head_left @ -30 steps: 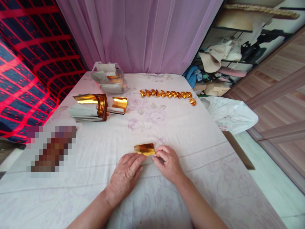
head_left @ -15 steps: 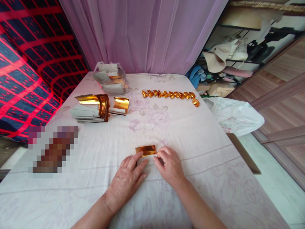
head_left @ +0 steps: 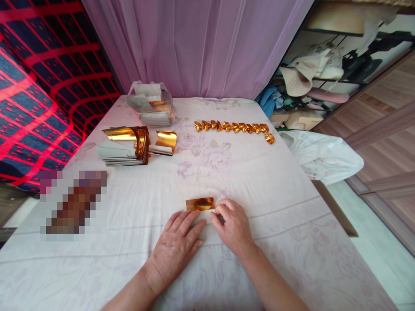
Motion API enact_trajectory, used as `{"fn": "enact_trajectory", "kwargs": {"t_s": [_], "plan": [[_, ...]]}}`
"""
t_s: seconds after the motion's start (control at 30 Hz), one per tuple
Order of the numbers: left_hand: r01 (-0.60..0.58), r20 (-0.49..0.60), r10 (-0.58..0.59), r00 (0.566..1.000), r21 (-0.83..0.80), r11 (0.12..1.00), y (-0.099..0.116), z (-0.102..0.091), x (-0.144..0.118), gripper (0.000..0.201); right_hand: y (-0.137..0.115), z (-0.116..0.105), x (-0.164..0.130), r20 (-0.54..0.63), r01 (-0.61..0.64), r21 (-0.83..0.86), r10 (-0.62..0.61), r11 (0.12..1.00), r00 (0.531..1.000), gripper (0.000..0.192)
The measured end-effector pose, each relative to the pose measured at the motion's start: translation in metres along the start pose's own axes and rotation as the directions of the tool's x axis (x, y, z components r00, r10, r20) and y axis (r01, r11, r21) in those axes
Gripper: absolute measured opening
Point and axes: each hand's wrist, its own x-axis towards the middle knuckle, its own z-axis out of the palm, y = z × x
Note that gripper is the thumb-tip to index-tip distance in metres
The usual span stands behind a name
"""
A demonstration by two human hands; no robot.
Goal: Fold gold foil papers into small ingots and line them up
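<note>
The left hand [head_left: 177, 242] lies palm down, fingers [head_left: 191, 219] reaching forward. The right hand [head_left: 236, 224] curls inward (thumb [head_left: 217, 222] near the bent index finger), both forearms angling together.

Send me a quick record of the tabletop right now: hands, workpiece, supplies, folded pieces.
Workpiece: gold foil paper strip on the floral tablecloth
Left hand: palm down, fingertips at the strip's near edge
Right hand: thumb and forefinger curled at the strip's right end; pinch unclear
Supplies: fanned stack of gold-and-grey foil paper, with a curled foil sheet just right of it
Behind stack: clear plastic bag holding more paper
Folded pieces: row of folded gold foil pieces, far right, one set nearer at its right end
</note>
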Motion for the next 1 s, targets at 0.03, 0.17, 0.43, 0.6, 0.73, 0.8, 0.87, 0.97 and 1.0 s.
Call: {"fn": "enact_trajectory", "kwargs": {"t_s": [0.03, 0.17, 0.43, 0.6, 0.73, 0.8, 0.87, 0.97, 1.0], "plan": [[-0.011, 0.001, 0.011, 1.0, 0.015, 1.0, 0.001, 0.0, 0.0, 0.033, 0.0, 0.0, 0.0, 0.002, -0.002, 0.0, 0.002, 1.0, 1.0, 0.018], [-0.037, 0.007, 0.037, 0.999, 0.025, 0.999, 0.005, 0.002, -0.001, 0.035, -0.001, 0.0, 0.001, 0.007, -0.004, 0.006, 0.004, 1.0, 1.0, 0.019], [-0.008, 0.016, 0.007, 1.0, 0.067, 0.998, 0.015, 0.003, -0.005, 0.039, -0.001, -0.001, 0.001, 0.01, -0.01, -0.009, 0.01, 1.0, 1.0, 0.02], [0.008, 0.047, -0.011, 0.999, 0.063, 0.998, 0.022, 0.004, -0.008, 0.042, -0.001, -0.001, 0.002, 0.004, 0.001, -0.017, -0.001, 1.0, 1.0, 0.019], [0.014, 0.08, -0.022, 0.997, 0.106, 0.994, 0.023, 0.002, -0.008, 0.043, -0.001, -0.001, 0.002, 0.002, 0.008, -0.023, -0.008, 1.0, 1.0, 0.019], [0.006, 0.089, -0.016, 0.996, 0.118, 0.993, 0.023, 0.001, -0.008, 0.044, -0.001, -0.001, 0.001, -0.002, 0.005, -0.022, -0.005, 1.0, 1.0, 0.02], [-0.005, 0.089, -0.006, 0.996, 0.123, 0.992, 0.022, -0.001, -0.007, 0.045, 0.0, 0.0, 0.001, -0.007, 0.006, -0.018, -0.006, 1.0, 1.0, 0.02], [-0.016, 0.081, 0.006, 0.997, 0.125, 0.992, 0.021, -0.002, -0.006, 0.044, 0.0, 0.0, 0.0, -0.017, 0.013, -0.014, -0.013, 1.0, 1.0, 0.02], [-0.017, 0.083, 0.006, 0.997, 0.124, 0.992, 0.021, -0.003, -0.005, 0.044, 0.0, 0.0, 0.0, -0.02, 0.014, -0.014, -0.014, 1.0, 1.0, 0.02]]}}
